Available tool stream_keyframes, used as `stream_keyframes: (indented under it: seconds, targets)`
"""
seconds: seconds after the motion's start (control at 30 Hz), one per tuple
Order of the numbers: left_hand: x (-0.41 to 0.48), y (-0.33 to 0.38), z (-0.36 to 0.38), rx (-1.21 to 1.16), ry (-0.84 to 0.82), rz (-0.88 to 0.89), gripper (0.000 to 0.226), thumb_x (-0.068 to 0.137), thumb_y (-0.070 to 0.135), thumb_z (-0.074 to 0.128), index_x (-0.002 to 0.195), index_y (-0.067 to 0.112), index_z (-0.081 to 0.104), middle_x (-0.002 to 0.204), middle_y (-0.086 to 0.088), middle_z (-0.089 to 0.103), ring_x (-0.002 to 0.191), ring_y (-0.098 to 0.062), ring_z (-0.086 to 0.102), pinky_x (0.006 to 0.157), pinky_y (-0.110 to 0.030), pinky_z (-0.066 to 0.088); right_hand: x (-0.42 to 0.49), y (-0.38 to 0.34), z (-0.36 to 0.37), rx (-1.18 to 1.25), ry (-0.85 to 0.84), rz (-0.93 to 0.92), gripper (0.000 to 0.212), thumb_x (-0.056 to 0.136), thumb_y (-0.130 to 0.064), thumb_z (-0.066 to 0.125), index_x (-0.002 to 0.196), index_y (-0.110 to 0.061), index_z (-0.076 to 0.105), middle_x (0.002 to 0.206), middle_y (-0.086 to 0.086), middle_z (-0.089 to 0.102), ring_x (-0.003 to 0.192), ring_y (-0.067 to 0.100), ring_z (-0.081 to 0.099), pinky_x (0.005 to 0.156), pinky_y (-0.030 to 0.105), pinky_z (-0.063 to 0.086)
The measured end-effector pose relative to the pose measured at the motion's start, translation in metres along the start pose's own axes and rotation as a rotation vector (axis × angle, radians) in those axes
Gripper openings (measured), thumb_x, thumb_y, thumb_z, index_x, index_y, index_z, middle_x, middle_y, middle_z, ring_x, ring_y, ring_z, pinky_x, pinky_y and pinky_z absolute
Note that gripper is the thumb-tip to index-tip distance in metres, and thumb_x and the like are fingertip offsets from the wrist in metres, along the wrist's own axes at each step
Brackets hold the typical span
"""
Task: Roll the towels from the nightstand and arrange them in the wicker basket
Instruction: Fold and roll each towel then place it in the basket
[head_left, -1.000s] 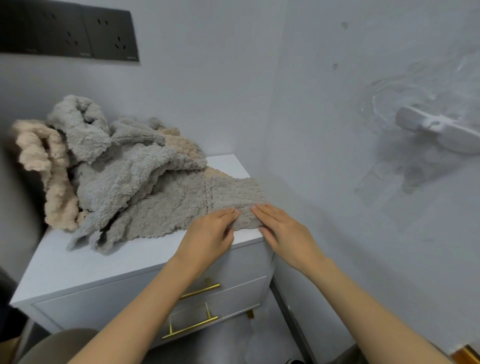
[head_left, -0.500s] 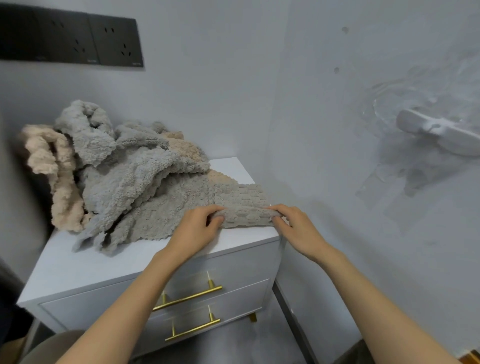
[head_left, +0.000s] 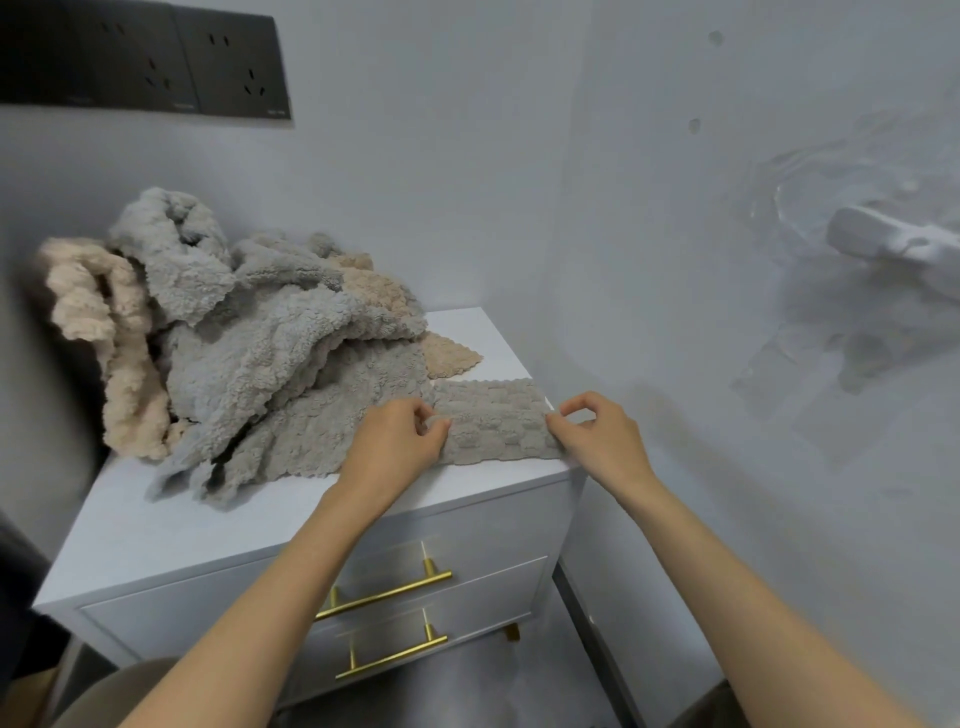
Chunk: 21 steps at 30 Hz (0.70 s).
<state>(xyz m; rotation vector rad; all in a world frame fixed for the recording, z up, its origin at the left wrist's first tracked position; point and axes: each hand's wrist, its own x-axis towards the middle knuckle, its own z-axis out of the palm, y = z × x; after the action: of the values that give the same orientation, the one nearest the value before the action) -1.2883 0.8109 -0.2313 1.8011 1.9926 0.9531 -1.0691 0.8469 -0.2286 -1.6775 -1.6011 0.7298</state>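
Together, left hand (head_left: 395, 449) and right hand (head_left: 597, 439) had a pinching grip on the taupe towel (head_left: 493, 428) at the front-right corner of the nightstand (head_left: 208, 530), a towel heap (head_left: 249, 343) at its back-left.

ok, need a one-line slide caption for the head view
Left hand and right hand pinch a grey towel on the white nightstand, beside the towel heap.

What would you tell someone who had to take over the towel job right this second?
Left hand pinches the taupe towel near its middle; right hand pinches its right end.
It lies flat at the front right corner of the nightstand; the other towels are heaped behind.
No rolled towel shows; the wicker basket is out of view.
Left: roll every towel, fill the basket.
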Motion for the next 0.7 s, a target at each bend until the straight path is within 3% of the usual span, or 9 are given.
stream_keyframes:
  seconds: [0.1,0.17,0.27,0.33,0.4,0.63,0.7]
  targets:
    - [0.001,-0.002,0.000,0.127,0.083,0.032,0.018,0.089,0.038,0.058,0.088,0.020,0.061,0.064,0.009,0.055,0.064,-0.013,0.055,0.051,-0.025,0.036,-0.003,-0.003,0.009,-0.188,0.128,-0.105,0.013,0.084,-0.040,0.057,0.093,-0.030,0.057,0.071,-0.008,0.065,0.080,0.015,0.058,0.060,0.028,0.043]
    - [0.002,-0.003,0.000,0.142,0.115,0.087,0.013,0.089,0.034,0.059,0.088,0.021,0.058,0.066,0.011,0.050,0.063,-0.011,0.051,0.049,-0.025,0.033,-0.005,-0.002,0.014,-0.258,0.229,-0.247,0.012,0.088,-0.035,0.058,0.099,-0.031,0.056,0.082,-0.012,0.060,0.087,0.015,0.051,0.058,0.028,0.037]
    - [-0.001,-0.002,0.004,0.098,0.160,0.306,0.005,0.089,0.017,0.061,0.092,0.020,0.059,0.082,0.008,0.050,0.077,-0.013,0.050,0.058,-0.027,0.040,-0.005,0.002,0.022,-0.319,0.342,-0.552,0.017,0.088,-0.012,0.060,0.102,-0.022,0.062,0.096,-0.007,0.059,0.093,0.018,0.050,0.059,0.029,0.040]
    - [-0.003,-0.002,0.010,0.100,0.165,0.471,0.016,0.085,0.003,0.062,0.095,0.015,0.063,0.091,0.001,0.056,0.085,-0.018,0.054,0.065,-0.033,0.047,-0.005,0.005,0.026,-0.357,0.325,-0.769,0.023,0.085,-0.005,0.054,0.099,-0.017,0.067,0.097,-0.003,0.063,0.090,0.020,0.056,0.060,0.030,0.048]
    - [-0.007,-0.001,0.013,0.096,0.146,0.540,0.025,0.081,-0.006,0.060,0.097,0.013,0.067,0.094,-0.001,0.061,0.085,-0.023,0.056,0.066,-0.036,0.049,-0.006,0.008,0.029,-0.409,0.264,-0.906,0.029,0.084,-0.012,0.047,0.100,-0.017,0.070,0.101,-0.003,0.066,0.090,0.020,0.059,0.066,0.029,0.051]
    - [-0.015,-0.006,0.008,0.174,0.061,0.536,0.036,0.080,0.015,0.049,0.108,0.012,0.071,0.102,-0.001,0.070,0.089,-0.022,0.066,0.070,-0.032,0.055,-0.013,0.018,0.026,-0.446,0.130,-0.909,0.045,0.080,-0.014,0.046,0.118,-0.019,0.069,0.119,-0.005,0.067,0.109,0.015,0.062,0.084,0.026,0.054]
    - [-0.019,-0.007,0.007,0.209,0.022,0.524,0.043,0.081,0.027,0.046,0.117,0.015,0.067,0.110,0.003,0.067,0.094,-0.018,0.065,0.071,-0.033,0.057,-0.014,0.020,0.023,-0.461,0.139,-0.882,0.043,0.080,-0.013,0.056,0.120,-0.021,0.068,0.122,-0.007,0.066,0.113,0.014,0.061,0.089,0.026,0.051]
